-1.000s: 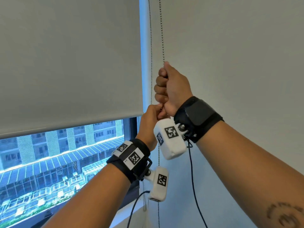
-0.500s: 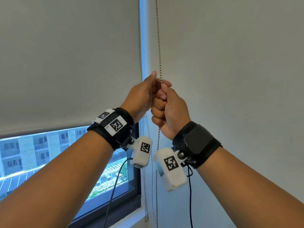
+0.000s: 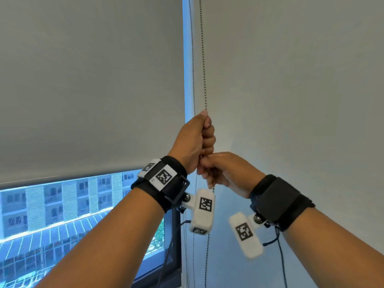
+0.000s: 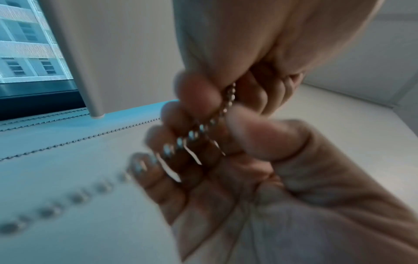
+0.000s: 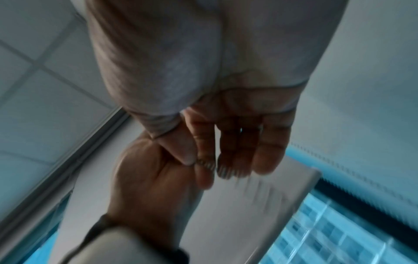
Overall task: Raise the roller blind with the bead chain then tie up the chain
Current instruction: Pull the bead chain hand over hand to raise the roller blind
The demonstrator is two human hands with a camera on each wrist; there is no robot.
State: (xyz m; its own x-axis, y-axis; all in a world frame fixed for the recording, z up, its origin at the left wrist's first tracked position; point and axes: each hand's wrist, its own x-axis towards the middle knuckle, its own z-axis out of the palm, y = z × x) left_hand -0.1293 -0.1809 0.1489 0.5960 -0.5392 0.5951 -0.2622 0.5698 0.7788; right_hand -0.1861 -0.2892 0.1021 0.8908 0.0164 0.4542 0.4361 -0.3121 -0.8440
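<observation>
Hands [image 3: 194, 142] [image 3: 225, 173] prob both gripping bead chain [image 3: 203, 65]

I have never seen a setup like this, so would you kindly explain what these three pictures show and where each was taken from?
No machine here: a person wears one camera on the head and one on each wrist. The head view looks at both hands before a window with a grey roller blind, partly lowered. The left hand grips the bead chain; the right hand holds it just below. The other two views look along each hand: the left wrist view shows beads running through curled fingers, the right wrist view is blurred.
</observation>
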